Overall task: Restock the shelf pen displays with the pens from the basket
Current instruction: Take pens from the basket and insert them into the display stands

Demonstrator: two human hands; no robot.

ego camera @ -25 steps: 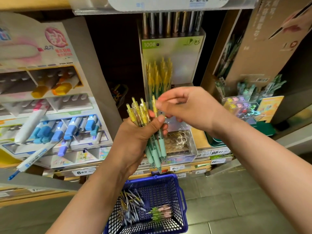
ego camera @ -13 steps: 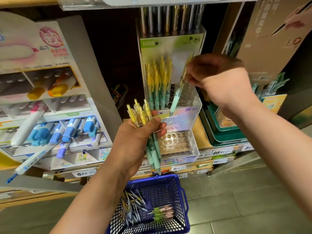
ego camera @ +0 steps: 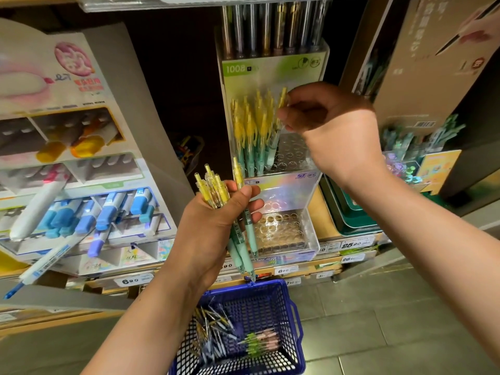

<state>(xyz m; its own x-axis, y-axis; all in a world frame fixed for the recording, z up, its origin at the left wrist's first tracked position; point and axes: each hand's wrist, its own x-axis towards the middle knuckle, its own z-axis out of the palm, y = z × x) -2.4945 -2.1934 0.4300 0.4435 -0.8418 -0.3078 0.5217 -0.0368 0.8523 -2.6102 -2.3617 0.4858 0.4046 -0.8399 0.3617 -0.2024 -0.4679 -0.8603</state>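
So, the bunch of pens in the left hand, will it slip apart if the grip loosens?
Probably: the pens are smooth, round and splay at their yellow tops, so they may slide apart. They seem stiff and light; the left hand holds several easily.

Two hands (ego camera: 208,231) (ego camera: 335,136), one basket (ego camera: 270,295), four gripped pens (ego camera: 216,188), one pinched pen (ego camera: 283,95).

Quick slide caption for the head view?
Right hand pinches a pen standing in the display; left hand grips a bundle, basket below.

we see: left hand (ego camera: 213,226) bare | right hand (ego camera: 332,131) bare, its upper part in shadow | left forearm (ego camera: 151,320) bare up to the lower edge | right forearm (ego camera: 433,226) bare too
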